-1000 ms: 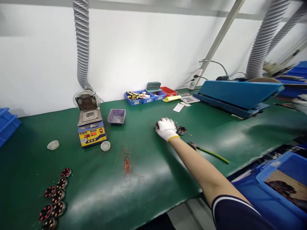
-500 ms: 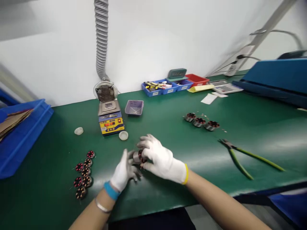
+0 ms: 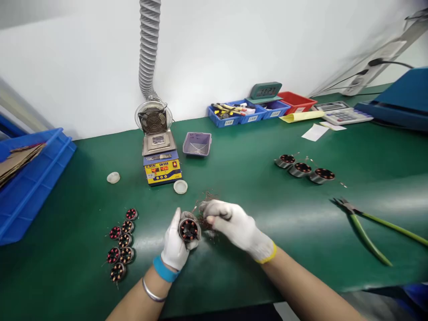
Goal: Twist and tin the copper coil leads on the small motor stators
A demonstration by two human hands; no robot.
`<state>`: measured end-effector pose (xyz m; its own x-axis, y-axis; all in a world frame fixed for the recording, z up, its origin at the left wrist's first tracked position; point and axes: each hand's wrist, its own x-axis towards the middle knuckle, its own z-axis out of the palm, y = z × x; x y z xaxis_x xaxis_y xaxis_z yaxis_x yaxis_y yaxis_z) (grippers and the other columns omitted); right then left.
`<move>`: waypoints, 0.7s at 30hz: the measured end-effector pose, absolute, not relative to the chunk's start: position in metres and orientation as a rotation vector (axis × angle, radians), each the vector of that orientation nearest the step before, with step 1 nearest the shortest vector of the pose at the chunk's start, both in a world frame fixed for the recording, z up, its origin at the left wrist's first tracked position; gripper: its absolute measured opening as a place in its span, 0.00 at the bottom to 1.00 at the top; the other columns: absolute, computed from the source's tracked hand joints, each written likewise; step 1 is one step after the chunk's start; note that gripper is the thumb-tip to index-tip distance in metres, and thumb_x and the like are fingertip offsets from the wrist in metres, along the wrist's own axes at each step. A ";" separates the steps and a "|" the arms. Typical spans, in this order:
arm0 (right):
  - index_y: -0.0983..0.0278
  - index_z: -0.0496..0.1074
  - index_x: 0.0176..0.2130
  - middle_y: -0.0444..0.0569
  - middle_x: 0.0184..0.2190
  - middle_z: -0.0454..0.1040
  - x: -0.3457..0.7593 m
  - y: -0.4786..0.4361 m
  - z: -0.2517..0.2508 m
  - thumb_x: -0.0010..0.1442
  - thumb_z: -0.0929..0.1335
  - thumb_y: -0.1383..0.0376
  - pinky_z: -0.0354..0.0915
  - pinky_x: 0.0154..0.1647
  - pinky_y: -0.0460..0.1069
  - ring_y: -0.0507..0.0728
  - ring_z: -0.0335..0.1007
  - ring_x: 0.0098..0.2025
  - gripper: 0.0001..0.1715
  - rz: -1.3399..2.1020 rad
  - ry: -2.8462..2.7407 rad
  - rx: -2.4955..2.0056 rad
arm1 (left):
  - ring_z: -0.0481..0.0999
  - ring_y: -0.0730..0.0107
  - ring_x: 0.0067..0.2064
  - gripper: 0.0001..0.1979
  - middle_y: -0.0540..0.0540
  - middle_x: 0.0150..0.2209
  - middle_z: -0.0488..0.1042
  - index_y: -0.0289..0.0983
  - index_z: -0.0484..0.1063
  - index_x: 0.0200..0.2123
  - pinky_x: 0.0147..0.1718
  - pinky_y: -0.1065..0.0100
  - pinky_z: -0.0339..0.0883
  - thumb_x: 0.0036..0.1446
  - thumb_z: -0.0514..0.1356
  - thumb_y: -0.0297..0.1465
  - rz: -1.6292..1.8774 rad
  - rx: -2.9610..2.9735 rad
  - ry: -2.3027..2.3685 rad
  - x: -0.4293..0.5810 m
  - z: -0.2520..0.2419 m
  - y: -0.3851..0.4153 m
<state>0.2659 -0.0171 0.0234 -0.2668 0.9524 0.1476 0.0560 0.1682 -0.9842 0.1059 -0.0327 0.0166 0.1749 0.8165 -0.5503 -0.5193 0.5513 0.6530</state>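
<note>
My left hand, in a white glove with grey fingertips, is closed around a round motor stator. The stator's open face, with copper windings in a metal ring, is turned up towards me. Just right of it, my right hand has its gloved fingers curled together beside the stator's rim. Whatever they pinch is hidden. Thin copper wire scraps lie around and behind those fingers. Several smaller wound stators form a cluster on the left. Three larger stators stand at the right.
A yellow-blue solder pot stands behind my hands under a grey duct hose. Nearby are a purple tray and a white lid. Green-handled cutters lie at right. A blue crate borders the left.
My left hand now grips the stator, with its open face turned upward. My right hand has come off it and sits just to the right. The view has shifted slightly.
</note>
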 end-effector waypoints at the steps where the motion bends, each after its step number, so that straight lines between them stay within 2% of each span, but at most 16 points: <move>1: 0.62 0.68 0.24 0.46 0.27 0.70 0.271 -0.016 0.025 0.56 0.68 0.57 0.66 0.43 0.53 0.58 0.69 0.38 0.14 1.209 -1.500 -1.006 | 0.62 0.79 0.18 0.24 0.53 0.20 0.65 0.37 0.62 0.28 0.13 0.78 0.42 0.49 0.61 0.53 0.963 0.300 0.986 0.106 0.018 -0.033; 6: 0.63 0.75 0.36 0.50 0.39 0.75 0.281 -0.009 0.029 0.54 0.70 0.57 0.68 0.42 0.53 0.60 0.72 0.43 0.13 1.411 -1.564 -0.990 | 0.67 0.76 0.18 0.21 0.52 0.20 0.67 0.37 0.62 0.28 0.12 0.79 0.42 0.49 0.64 0.47 0.860 0.211 0.831 0.105 0.020 -0.038; 10: 0.65 0.75 0.32 0.50 0.35 0.76 0.276 -0.006 0.033 0.54 0.71 0.60 0.63 0.53 0.55 0.61 0.70 0.49 0.09 1.404 -1.703 -0.783 | 0.65 0.76 0.16 0.24 0.51 0.20 0.69 0.36 0.63 0.27 0.10 0.78 0.42 0.43 0.68 0.49 0.818 0.322 0.736 0.104 0.014 -0.040; 16: 0.64 0.74 0.30 0.49 0.34 0.75 0.278 -0.001 0.049 0.58 0.70 0.62 0.63 0.54 0.56 0.59 0.69 0.49 0.08 1.352 -1.906 -0.720 | 0.60 0.79 0.13 0.24 0.50 0.17 0.67 0.34 0.67 0.25 0.10 0.76 0.45 0.46 0.65 0.51 0.770 0.449 0.658 0.100 0.009 -0.038; 21: 0.64 0.74 0.31 0.50 0.36 0.75 0.279 0.003 0.062 0.59 0.68 0.65 0.64 0.55 0.56 0.58 0.69 0.50 0.06 1.266 -2.098 -0.718 | 0.66 0.75 0.18 0.23 0.47 0.20 0.71 0.33 0.72 0.25 0.17 0.72 0.56 0.50 0.64 0.49 0.775 0.474 0.710 0.096 0.001 -0.037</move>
